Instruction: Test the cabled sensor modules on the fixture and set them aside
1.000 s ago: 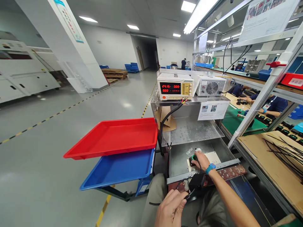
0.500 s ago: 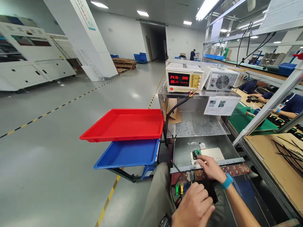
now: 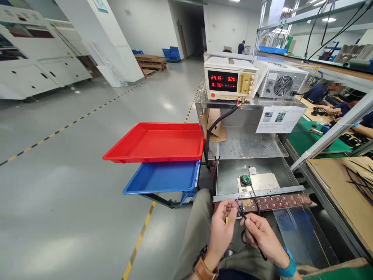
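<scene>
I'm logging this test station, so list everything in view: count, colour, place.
red tray: 1, red, left of the station, above the blue one
blue tray: 1, blue, directly under the red tray
power supply: 1, cream with red digits, top shelf
fan unit: 1, grey, right of the power supply
instruction card: 1, white, on the shelf edge
round part: 1, green and black, on a pale plate in the metal bay
black wire: 1, runs from the round part down to the hands
left hand: fingers pinching at the wire end
right hand: holding the black wire
</scene>
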`<state>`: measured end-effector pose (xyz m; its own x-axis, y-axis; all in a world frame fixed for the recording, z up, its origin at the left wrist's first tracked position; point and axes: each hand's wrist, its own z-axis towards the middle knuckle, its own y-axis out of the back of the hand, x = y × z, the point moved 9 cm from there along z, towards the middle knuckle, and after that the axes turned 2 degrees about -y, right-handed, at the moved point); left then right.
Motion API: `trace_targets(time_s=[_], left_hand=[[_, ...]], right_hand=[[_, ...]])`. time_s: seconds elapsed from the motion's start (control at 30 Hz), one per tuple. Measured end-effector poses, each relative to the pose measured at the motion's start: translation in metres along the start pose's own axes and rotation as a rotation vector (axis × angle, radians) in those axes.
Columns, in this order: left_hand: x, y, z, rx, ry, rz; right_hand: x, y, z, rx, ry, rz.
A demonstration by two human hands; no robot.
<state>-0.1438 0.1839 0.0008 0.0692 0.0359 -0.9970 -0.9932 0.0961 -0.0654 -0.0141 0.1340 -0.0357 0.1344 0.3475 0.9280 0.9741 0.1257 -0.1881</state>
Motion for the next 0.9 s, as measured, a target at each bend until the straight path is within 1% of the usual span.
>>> trace_targets(time_s=[0.1,0.2,0.27,0.37,0.43,0.47,0.53,0.57,0.67,0.77,0.83,0.9], left_hand=[[0.018,0.000,0.008,0.062,0.215,-0.195],[0.033,-0.003,0.002,0.143,0.389,-0.367],[0.043,-0.003,-0.007,0.176,0.487,-0.481],[0.068,0.001,-0.027,0.147,0.682,-0.625],[0.087,0.002,-0.042,0.137,0.797,-0.649],[0.095,0.004,-0.049,0.136,0.829,-0.633],[0.110,0.010,-0.060,0.109,0.838,-0.571],[0.115,0.015,-0.064,0.084,0.820,-0.531],[0.122,0.033,-0.067,-0.005,0.697,-0.371],[0.118,0.051,-0.061,-0.083,0.543,-0.199],[0.113,0.059,-0.055,-0.121,0.454,-0.117],[0.101,0.063,-0.047,-0.125,0.333,0.028]], right_hand=[[-0.004,-0.008,-0.004,0.023,0.040,-0.066],[-0.008,-0.007,-0.007,-0.019,0.042,-0.162],[-0.008,-0.005,-0.010,-0.083,0.058,-0.225],[-0.001,-0.003,-0.017,-0.238,0.119,-0.360],[0.007,-0.007,-0.020,-0.326,0.190,-0.522],[0.011,-0.012,-0.021,-0.343,0.232,-0.624],[0.016,-0.027,-0.019,-0.330,0.306,-0.840],[0.017,-0.034,-0.017,-0.311,0.333,-0.952],[0.013,-0.050,-0.008,-0.258,0.348,-1.291],[0.008,-0.059,0.002,-0.190,0.294,-1.556],[0.006,-0.064,0.007,-0.126,0.241,-1.660],[0.005,-0.067,0.011,-0.062,0.185,-1.709]])
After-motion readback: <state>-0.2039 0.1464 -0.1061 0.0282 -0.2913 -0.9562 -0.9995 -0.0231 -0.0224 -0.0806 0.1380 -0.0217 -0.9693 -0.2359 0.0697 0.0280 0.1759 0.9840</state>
